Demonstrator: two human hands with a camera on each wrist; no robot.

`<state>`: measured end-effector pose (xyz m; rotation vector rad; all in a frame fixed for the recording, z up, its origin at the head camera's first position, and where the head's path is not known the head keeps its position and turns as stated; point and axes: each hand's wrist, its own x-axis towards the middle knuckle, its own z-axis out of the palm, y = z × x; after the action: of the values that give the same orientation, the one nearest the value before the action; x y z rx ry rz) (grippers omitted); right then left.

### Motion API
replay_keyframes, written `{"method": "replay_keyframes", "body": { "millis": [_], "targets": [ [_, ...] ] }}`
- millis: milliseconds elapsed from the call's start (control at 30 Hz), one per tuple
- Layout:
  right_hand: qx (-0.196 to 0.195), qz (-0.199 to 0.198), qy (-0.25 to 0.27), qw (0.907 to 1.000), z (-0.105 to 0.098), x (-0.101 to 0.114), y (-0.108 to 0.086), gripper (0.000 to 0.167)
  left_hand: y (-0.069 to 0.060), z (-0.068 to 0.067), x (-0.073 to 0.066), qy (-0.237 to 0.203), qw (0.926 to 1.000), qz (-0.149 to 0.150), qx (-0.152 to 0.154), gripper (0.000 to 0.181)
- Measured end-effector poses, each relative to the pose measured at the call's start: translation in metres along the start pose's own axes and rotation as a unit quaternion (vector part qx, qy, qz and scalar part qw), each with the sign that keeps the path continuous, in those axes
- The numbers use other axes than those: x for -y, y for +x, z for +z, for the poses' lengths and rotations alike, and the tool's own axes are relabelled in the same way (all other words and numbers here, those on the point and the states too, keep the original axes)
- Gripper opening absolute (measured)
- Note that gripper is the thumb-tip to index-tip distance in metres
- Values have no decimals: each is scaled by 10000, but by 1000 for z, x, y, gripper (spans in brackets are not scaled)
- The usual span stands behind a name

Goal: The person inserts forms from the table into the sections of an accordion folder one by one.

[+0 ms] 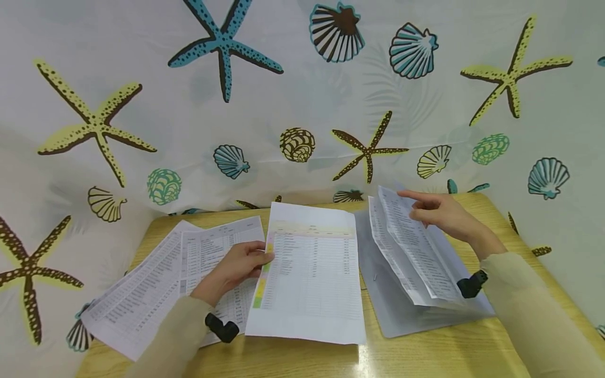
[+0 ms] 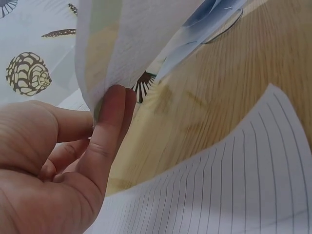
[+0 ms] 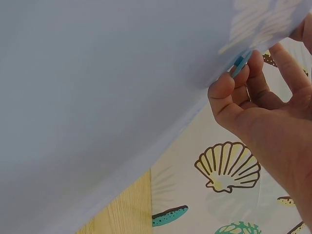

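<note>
My left hand [image 1: 238, 268] pinches the left edge of a printed sheet [image 1: 312, 283], a table with a coloured strip down its side, raised off the table. In the left wrist view, thumb and fingers of the left hand [image 2: 83, 151] grip that edge. On the right, my right hand [image 1: 441, 212] holds the upper edge of printed pages [image 1: 411, 247] lifted from a grey-blue folder [image 1: 392, 320]. The right wrist view shows the curled fingers of the right hand [image 3: 268, 92] at the paper's edge, beside a small teal piece [image 3: 240, 63] whose kind I cannot tell.
Two printed sheets lie overlapping at the left, one further out [image 1: 137, 299] and one nearer [image 1: 208, 252], partly under my left arm. All rest on a wooden table [image 1: 331, 362]. A cloth [image 1: 264, 115] patterned with shells and starfish hangs behind.
</note>
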<state>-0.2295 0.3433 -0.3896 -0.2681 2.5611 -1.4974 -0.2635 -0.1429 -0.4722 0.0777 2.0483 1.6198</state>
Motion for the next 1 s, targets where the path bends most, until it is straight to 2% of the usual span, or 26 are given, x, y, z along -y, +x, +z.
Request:
{"method": "replay_keyframes", "body": {
  "millis": [433, 567, 767, 1000],
  "targets": [
    [-26, -2, -123, 9999, 0, 0, 1, 56, 9, 21, -7, 113, 9995, 149, -253, 48],
    [-45, 36, -196, 9998, 0, 0, 0, 56, 13, 28, -10, 116, 9993, 50, -355, 52],
    [-62, 46, -210, 9997, 2, 1, 1, 56, 19, 34, -18, -335, 9987, -128, -371, 51],
    [-38, 11, -120, 9999, 2, 1, 1, 56, 24, 43, -23, -803, 9959, -54, -416, 48]
  ]
}}
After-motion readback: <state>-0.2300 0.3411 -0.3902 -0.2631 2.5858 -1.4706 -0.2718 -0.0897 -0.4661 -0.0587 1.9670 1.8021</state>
